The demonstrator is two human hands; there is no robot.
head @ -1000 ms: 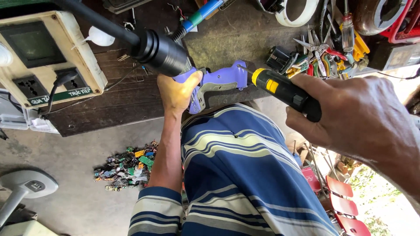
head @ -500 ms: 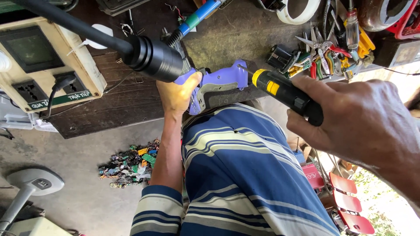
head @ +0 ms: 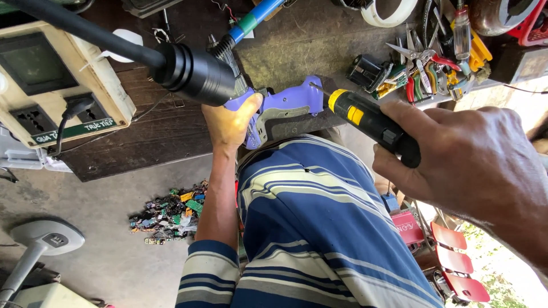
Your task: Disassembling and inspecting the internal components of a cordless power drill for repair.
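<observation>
My left hand (head: 229,121) grips a purple and grey power tool body (head: 282,108) against the workbench edge, close to my striped shirt. My right hand (head: 476,171) is shut on a black and yellow screwdriver (head: 371,121). Its thin metal tip meets the right end of the purple tool. A black cylindrical lamp head on a black arm (head: 191,71) hangs just above my left hand and hides part of the tool.
A beige box with sockets and a screen (head: 54,85) sits at the left of the dark wooden bench (head: 154,131). Pliers, scissors and screwdrivers (head: 434,63) lie at upper right. A heap of small circuit scraps (head: 168,214) lies on the concrete floor. Red stools (head: 456,256) stand at lower right.
The view has shifted slightly, and the lamp head sits a little further left. Both hands keep their hold, with the screwdriver tip still at the purple tool.
</observation>
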